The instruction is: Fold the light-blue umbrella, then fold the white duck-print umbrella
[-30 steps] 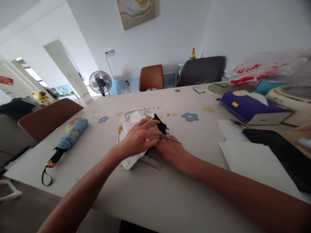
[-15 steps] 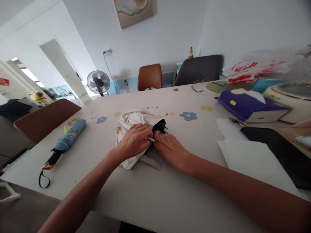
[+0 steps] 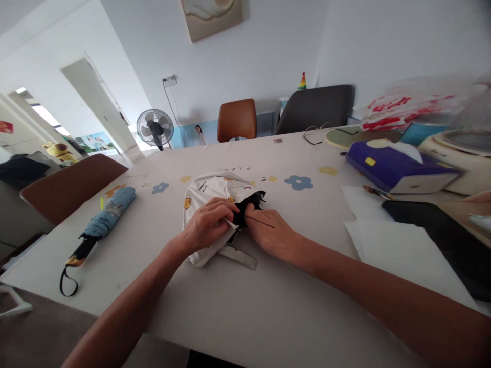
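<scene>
One pale bench (image 3: 184, 306) fills most of the view: smooth, matte top w/ flat printed flowers; L corner & near edge show at lower L, far edge runs past the brown chair (image 3: 237, 120). Wide gap btwn work & near edge, another to the L; R part is tighter, crowded w/ a dark slab (image 3: 433, 245) (rounded corner), a boxy purple tissue box (image 3: 399, 166) & thin, overlapping white sheets (image 3: 402, 250).

White umbrella (image 3: 207, 189) is mid-bench, partly under the hands: soft, wrinkled fabric w/ small cartoon prints, rounded far side, its R end agape on black folds w/ spiky tips. Blue umbrella (image 3: 111, 212) lies rolled at L, well apart, crinkled cloth, dark handle, looped cord nr the L edge.

L hand (image 3: 209, 225): fingers curled, pinching the white fabric's rim, a pale edge poking out. R hand (image 3: 272, 232): thumb & fingers bent into the black folds, tips hidden, so can't tell if they grip. Flat pale strap (image 3: 241, 258) sticks out toward the near side, below the hands. Smallest: thin, straight black rod (image 3: 261, 221) across the back of the R hand.
</scene>
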### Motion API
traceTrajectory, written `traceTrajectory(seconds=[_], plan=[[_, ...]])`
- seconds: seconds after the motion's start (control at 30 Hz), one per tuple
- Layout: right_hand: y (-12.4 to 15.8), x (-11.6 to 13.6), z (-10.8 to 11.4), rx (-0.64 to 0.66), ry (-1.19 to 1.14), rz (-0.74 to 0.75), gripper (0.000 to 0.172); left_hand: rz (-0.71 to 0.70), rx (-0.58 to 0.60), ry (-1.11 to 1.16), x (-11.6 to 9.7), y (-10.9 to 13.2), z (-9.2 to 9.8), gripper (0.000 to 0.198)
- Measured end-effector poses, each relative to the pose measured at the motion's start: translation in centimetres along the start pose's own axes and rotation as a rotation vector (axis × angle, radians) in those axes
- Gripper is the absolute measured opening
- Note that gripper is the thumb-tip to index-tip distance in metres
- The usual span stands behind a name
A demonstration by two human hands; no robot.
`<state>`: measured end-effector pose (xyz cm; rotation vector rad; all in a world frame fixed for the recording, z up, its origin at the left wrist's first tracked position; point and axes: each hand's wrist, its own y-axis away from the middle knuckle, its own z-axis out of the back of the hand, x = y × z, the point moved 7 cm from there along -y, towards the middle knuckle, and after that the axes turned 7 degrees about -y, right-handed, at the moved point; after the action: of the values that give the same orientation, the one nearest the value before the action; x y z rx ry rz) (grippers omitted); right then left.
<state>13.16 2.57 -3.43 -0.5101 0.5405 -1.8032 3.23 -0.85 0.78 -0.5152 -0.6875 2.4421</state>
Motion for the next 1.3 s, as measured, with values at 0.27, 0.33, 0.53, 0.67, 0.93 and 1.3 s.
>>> traceTrajectory(seconds=[0.27,0.33,0.53,0.67,0.93,1.3], plan=[[0.1,0.1,0.2,-0.047,0.06,0.018,0.034,0.098,0.106,-0.186,0.4,-0.3,0.5,0.016],[0.1,0.1,0.1,-0.029,0.062,0.018,0.034,0.141,0.085,-0.259,0.6,-0.7,0.6,0.017],[0.1,-0.5,-1.1,0.087,0.112,-0.034,0.029,0.177,0.14,-0.385,0.2,-1.9,0.1,0.015],[-0.3,-0.7,-1.4,0.188,0.099,-0.098,0.026,0.174,0.264,-0.395,0.3,-2.6,-0.5,0.015],[-1.0,-1.0,-1.0,0.349,0.065,-0.334,0.018,0.225,0.538,-0.155,2.2,-3.0,-1.5,0.029],[-0.6,-1.4,-1.3,0.335,0.016,-0.291,0.021,0.108,0.31,-0.303,1.3,-3.1,-1.1,0.018]])
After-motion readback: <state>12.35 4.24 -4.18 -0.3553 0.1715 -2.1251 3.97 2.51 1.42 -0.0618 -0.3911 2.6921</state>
